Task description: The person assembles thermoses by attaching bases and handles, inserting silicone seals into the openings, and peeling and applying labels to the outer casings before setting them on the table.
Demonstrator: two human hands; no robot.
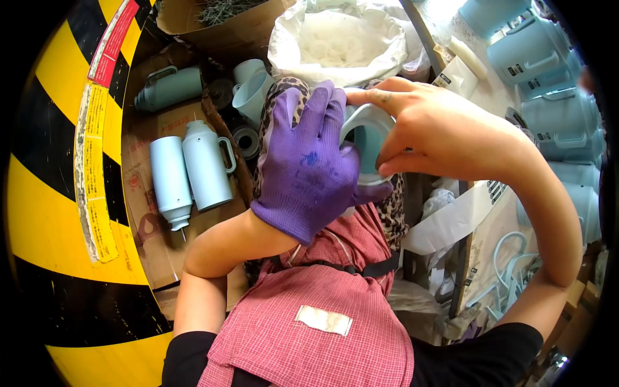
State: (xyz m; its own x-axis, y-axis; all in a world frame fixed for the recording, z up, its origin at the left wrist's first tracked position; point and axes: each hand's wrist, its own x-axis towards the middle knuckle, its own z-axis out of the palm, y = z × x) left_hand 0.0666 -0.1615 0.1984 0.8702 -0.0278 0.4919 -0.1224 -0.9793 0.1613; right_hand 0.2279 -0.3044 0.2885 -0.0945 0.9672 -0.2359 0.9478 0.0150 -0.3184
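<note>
Between my hands, over my lap, is a pale blue, hollow, round thermos shell (pixel 367 147), its white-rimmed opening facing up. My left hand (pixel 309 158), in a purple knit glove, is closed around the shell's left and near side. From the right, my bare right hand (pixel 416 129) grips the shell at its rim. Its index finger reaches over the far edge, and the thumb sits at the right side of the opening. The far fingertips of both hands nearly meet. What lies under the shell is hidden by my hands.
Two light blue thermos flasks (pixel 207 169) lie on cardboard at left, near a grey-green flask (pixel 169 88). Pale blue cups (pixel 255 95) sit beside my knee. Ahead stands a white sack (pixel 345 48). Blue jugs (pixel 525 55) and loose handles (pixel 509 271) crowd the right-hand table. A yellow-black striped surface (pixel 48 187) borders the left.
</note>
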